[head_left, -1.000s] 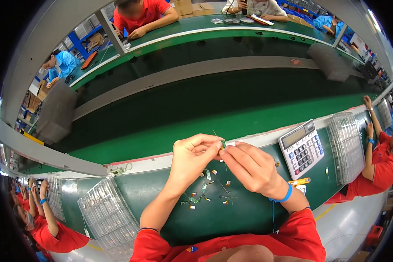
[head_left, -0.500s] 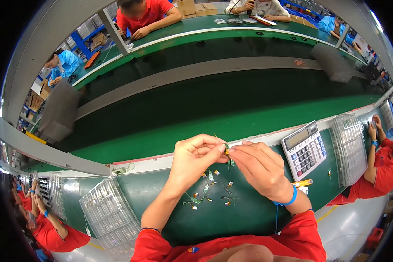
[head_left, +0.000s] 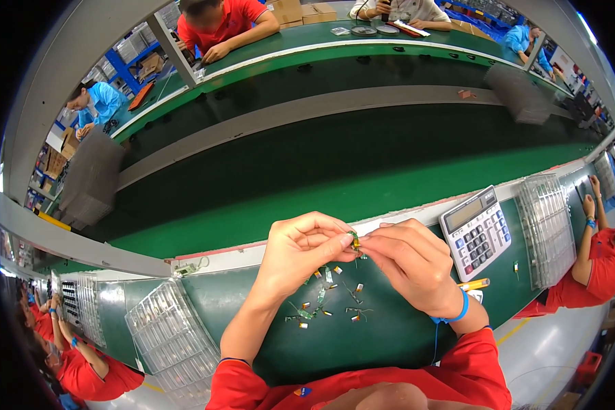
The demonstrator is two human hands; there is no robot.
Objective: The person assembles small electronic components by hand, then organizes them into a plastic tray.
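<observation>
Green board (head_left: 355, 238) dipped slightly — left hand (head_left: 302, 244) pinching it.

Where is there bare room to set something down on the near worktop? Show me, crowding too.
Free: the worktop between the left clear tray and the left forearm; also the strip between the scattered small parts and the red shirt. Crowded: the middle, where those parts lie, and right of the right hand, where the calculator and yellow stick-like item are.
</observation>
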